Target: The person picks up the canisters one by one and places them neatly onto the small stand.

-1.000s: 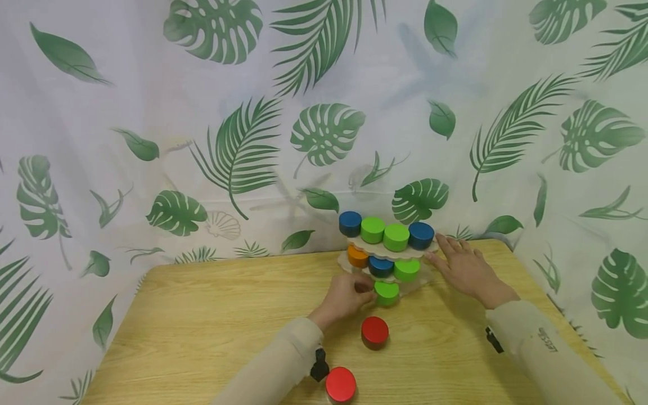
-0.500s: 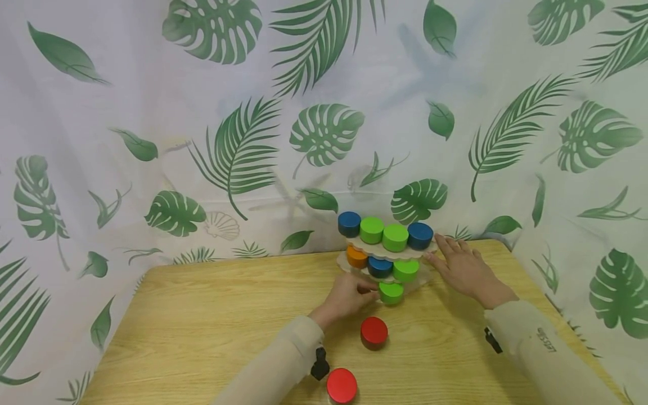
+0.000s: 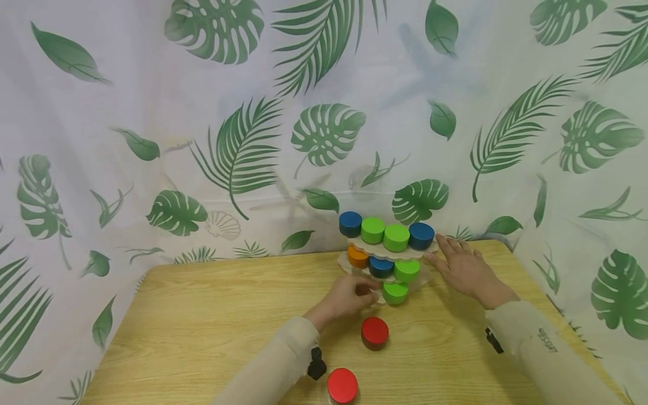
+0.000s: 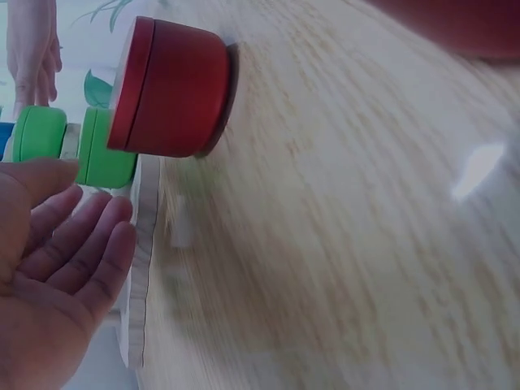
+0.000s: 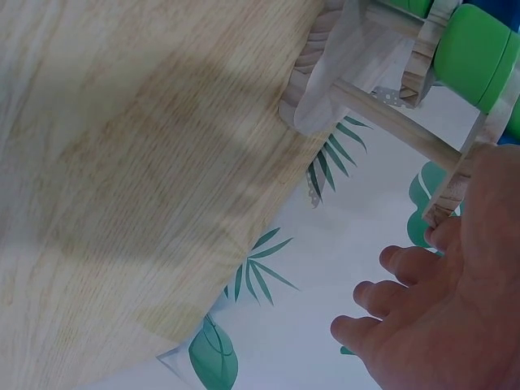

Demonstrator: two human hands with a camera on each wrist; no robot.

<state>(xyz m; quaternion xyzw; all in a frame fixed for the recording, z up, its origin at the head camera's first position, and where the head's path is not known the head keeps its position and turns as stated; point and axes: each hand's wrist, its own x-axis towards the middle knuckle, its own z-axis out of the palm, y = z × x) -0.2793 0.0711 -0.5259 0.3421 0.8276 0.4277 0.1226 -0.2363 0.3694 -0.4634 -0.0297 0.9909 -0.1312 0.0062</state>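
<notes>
A tiered wooden rack [image 3: 386,251] stands at the back right, bearing round lidded canisters in blue, green and orange. On its lowest tier sits one green canister [image 3: 395,293]. My left hand [image 3: 345,297] is just left of that canister, a small gap between them. In the left wrist view its fingers [image 4: 97,260] are loosely bent and hold nothing. My right hand [image 3: 468,273] rests against the right end of the top shelf, fingers extended; in the right wrist view the fingertips lie by the shelf's end, near a wooden dowel [image 5: 398,126].
Two red canisters stand on the wooden table [image 3: 228,315]: one red canister [image 3: 375,333] in front of the rack, another red canister [image 3: 342,386] nearer the front edge. A leaf-patterned curtain [image 3: 253,169] hangs behind and along the sides.
The green canister on the lowest tier has slid a little to the right, pushed by my left fingers, which now stand apart from it. My right hand has stayed put.
</notes>
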